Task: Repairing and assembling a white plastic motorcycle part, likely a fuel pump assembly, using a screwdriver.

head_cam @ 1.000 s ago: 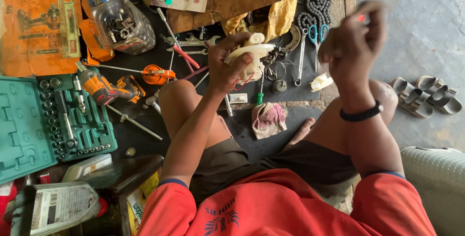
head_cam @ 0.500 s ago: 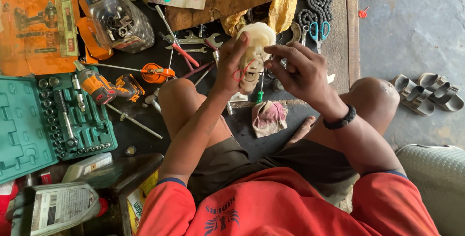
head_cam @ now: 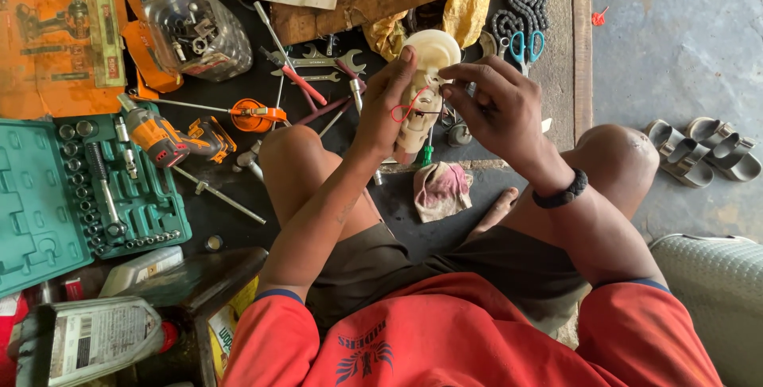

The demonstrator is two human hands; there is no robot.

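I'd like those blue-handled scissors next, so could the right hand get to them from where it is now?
Probably yes. The right hand is at the cream plastic part and would have to let go first. The scissors lie just beyond it on the floor, next to the chain, with nothing over them.

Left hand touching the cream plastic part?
Touching. Head view: left hand wraps the cream plastic part, fingers pressed along its side, no gap; right hand pinches from the other side.
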